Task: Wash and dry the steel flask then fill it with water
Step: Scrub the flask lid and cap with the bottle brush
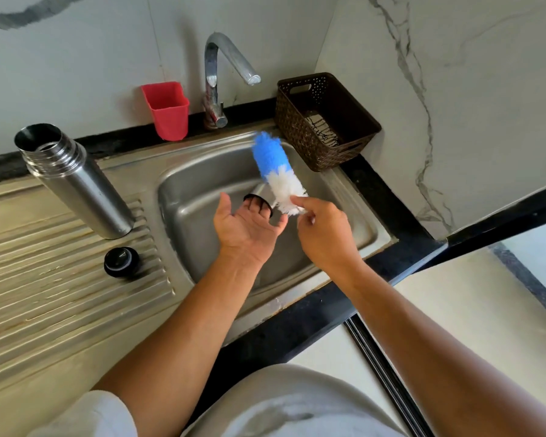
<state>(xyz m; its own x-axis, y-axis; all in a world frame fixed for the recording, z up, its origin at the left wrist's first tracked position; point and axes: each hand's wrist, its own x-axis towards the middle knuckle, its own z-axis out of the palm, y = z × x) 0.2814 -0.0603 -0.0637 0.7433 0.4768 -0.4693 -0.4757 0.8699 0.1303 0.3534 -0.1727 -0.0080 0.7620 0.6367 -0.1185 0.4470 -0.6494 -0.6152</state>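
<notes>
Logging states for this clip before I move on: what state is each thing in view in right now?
steel flask: upright on the drainboard, uncapped.
black stopper: off, sitting beside the steel flask.
steel cup: hooked on the left hand fingers.
bottle brush: pinched by the right hand, outside the steel flask.
tap: no water seen running.
brown basket: holds a small item.

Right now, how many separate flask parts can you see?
3: flask body standing on the drainboard, black stopper beside it, steel cap partly hidden behind the left hand.
</notes>
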